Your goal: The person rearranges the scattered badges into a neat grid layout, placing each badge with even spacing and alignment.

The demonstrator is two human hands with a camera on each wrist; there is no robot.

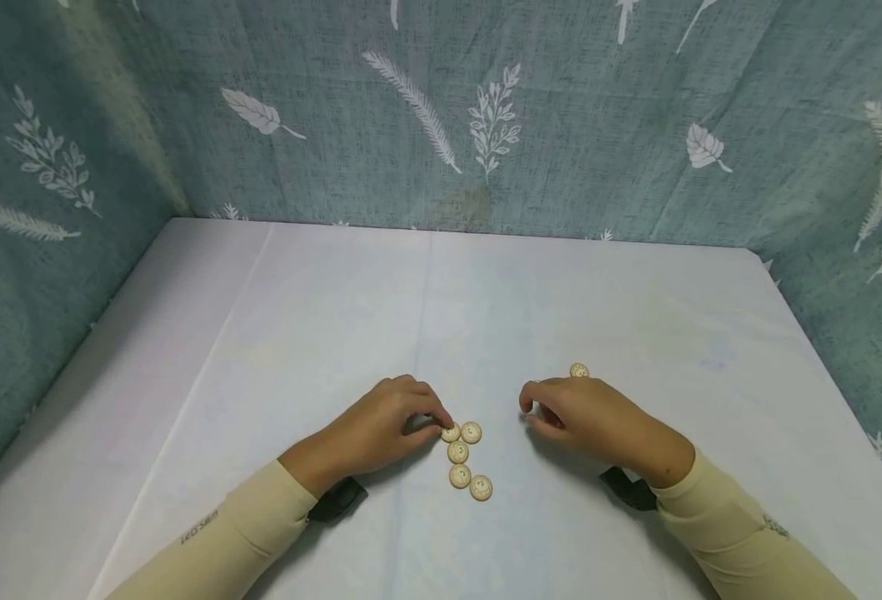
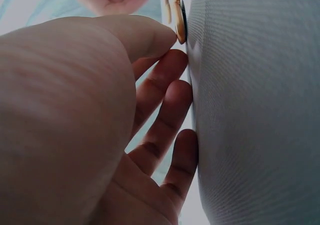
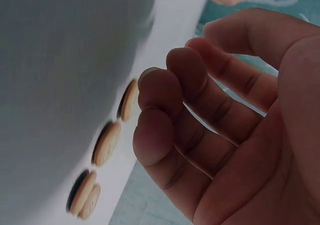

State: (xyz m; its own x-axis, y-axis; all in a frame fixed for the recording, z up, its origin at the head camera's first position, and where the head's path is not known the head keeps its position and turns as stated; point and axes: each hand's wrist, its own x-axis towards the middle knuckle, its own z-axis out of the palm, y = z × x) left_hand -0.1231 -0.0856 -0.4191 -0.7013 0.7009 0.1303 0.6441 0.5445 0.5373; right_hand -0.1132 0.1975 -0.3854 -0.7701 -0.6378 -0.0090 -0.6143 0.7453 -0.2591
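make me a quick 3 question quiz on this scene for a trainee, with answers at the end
1. How many tan discs form the cluster near the middle of the head view?
2. True or false: in the head view, another disc shows just beyond the right hand.
3. Which hand touches a disc of that cluster?

Key: 1. Five. 2. True. 3. The left hand.

From above, the head view faces down toward twelve o'clock; wrist views, close and low, share its surface point(image 1: 321, 317).
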